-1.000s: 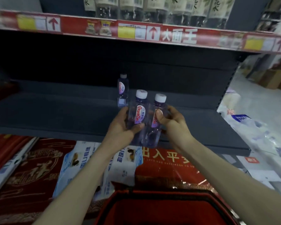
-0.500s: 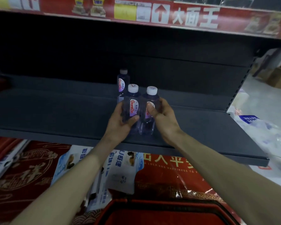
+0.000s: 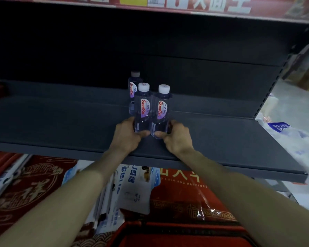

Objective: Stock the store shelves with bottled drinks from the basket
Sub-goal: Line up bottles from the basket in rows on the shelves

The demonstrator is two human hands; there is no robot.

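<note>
Here, left hand (image 3: pixel 127 138) and right hand (image 3: pixel 177 138) each grip one upright bottle at frame centre.
Fingers and thumb curl low round the left bottle (image 3: pixel 142 107) and the right bottle (image 3: pixel 161 109), which touch side by side, long axes vertical, bases apparently on the dark shelf (image 3: pixel 61 125). A third bottle (image 3: pixel 134 82) stands just behind the left one (towards upper centre), so a rearward push would probably meet it first. The red basket (image 3: pixel 185 234) lies at the bottom edge.

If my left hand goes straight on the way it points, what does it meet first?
Probably the rear bottle, right behind the left bottle that the left hand grips; gap unclear.
</note>
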